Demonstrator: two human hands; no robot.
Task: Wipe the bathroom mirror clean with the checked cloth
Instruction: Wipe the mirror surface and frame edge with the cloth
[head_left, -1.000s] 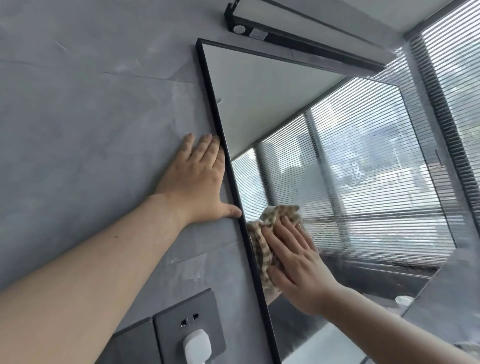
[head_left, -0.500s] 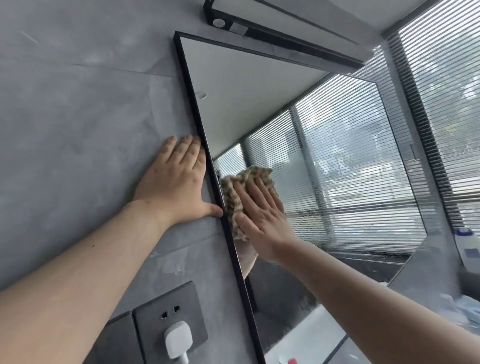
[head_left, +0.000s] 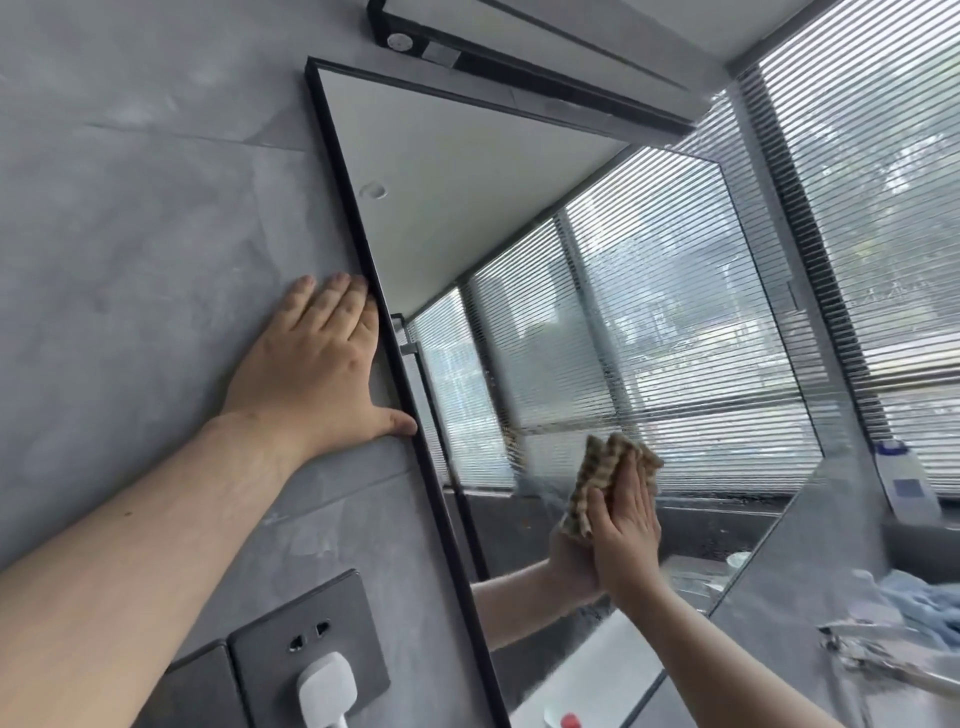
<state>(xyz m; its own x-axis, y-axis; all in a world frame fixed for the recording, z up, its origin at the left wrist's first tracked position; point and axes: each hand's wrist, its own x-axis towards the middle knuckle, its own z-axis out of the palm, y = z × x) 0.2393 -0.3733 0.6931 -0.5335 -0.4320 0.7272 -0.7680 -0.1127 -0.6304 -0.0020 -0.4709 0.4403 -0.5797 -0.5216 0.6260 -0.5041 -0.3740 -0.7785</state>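
Now the right hand (head_left: 626, 525) is pressing the checked cloth (head_left: 597, 473) against the lower glass of the mirror (head_left: 571, 312) with straight fingers. The left hand (head_left: 306, 374) is lying flat on the grey wall (head_left: 130, 234), thumb touching the black frame. The blue label of the bottle (head_left: 906, 483) is looking too blurred to read.

One black-framed rectangular mirror (head_left: 467, 208). One brown-and-cream checked cloth (head_left: 597, 478). Two bare grips: left grip (head_left: 311, 374), right grip (head_left: 623, 535). Two dark grey square wall plates (head_left: 311, 618). One white plug (head_left: 327, 691). One black light bar (head_left: 519, 73). One white plastic bottle (head_left: 906, 478).
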